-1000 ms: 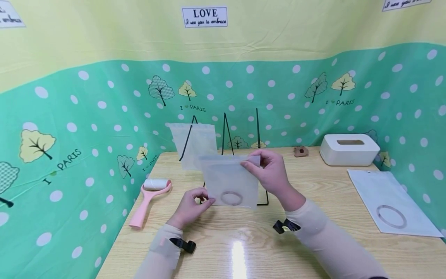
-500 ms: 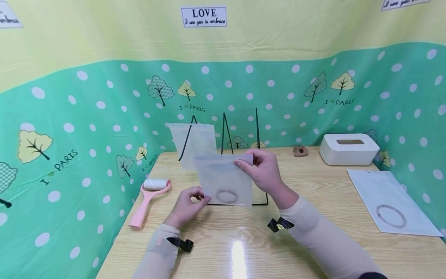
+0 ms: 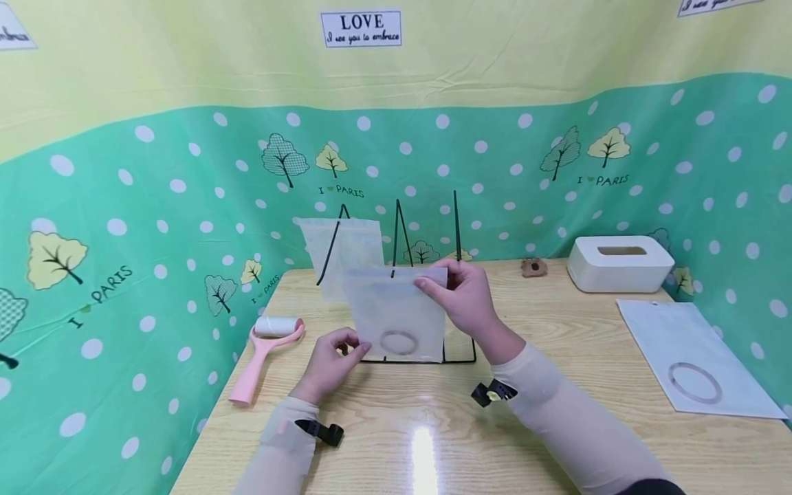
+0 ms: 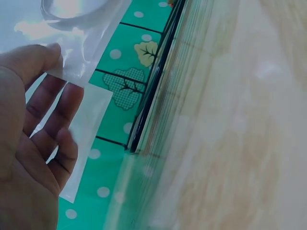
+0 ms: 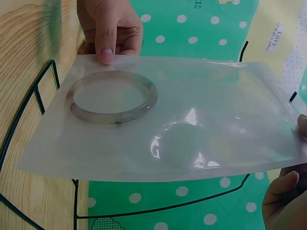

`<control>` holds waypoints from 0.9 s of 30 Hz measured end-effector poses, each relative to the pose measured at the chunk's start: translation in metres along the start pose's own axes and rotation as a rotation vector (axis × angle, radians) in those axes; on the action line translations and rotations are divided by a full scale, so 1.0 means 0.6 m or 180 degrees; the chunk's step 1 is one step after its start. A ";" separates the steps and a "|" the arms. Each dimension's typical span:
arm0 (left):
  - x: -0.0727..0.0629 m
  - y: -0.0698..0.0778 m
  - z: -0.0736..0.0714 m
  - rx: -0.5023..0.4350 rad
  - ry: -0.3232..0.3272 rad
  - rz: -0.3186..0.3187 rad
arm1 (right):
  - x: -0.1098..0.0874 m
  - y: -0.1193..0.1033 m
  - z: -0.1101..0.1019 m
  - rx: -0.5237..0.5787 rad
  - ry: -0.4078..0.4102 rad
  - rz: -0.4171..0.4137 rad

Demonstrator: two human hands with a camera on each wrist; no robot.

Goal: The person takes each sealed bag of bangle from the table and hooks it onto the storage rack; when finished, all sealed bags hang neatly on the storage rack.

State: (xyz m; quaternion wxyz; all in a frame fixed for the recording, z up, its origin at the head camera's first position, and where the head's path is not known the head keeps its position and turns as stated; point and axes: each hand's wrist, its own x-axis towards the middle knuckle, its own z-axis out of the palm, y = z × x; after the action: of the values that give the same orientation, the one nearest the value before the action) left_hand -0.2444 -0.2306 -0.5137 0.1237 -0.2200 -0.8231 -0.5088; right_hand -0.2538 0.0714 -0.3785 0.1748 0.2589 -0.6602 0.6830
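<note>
I see left hand and right hand pinching the rectangular whitish plastic pouch; I would keep opposite corners gently taut.

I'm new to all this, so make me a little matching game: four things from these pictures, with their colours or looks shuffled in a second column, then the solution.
Things:
1. lint roller
2. tissue box
3. held bag
4. wire rack

Looks:
A. translucent, a ring showing
B. black
C. pink and white
D. white, opening on top

Pairs: 1-C, 2-D, 3-A, 4-B
</note>
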 end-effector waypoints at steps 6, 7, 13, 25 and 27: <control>0.000 0.001 0.003 -0.0021 0.0007 -0.0172 | 0.000 0.006 -0.006 -0.0063 -0.0080 0.0161; 0.000 0.001 0.005 -0.0003 0.0020 -0.0197 | -0.001 0.008 -0.009 -0.0112 -0.0093 0.0179; -0.001 0.001 0.006 0.0008 0.0032 -0.0260 | -0.009 0.030 -0.027 -0.0280 -0.0053 0.0056; 0.004 0.005 -0.002 -0.0085 0.0200 -0.0322 | -0.003 0.037 -0.033 -0.0326 0.0094 -0.0055; 0.005 0.007 -0.005 -0.0053 0.0239 -0.0355 | 0.000 0.037 -0.033 -0.0359 0.0090 -0.0024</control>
State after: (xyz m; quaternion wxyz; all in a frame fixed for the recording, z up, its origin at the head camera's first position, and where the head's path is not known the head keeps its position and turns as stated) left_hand -0.2452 -0.2307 -0.5078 0.1241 -0.1555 -0.8246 -0.5296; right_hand -0.2692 0.0897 -0.3963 0.2010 0.2415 -0.6941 0.6477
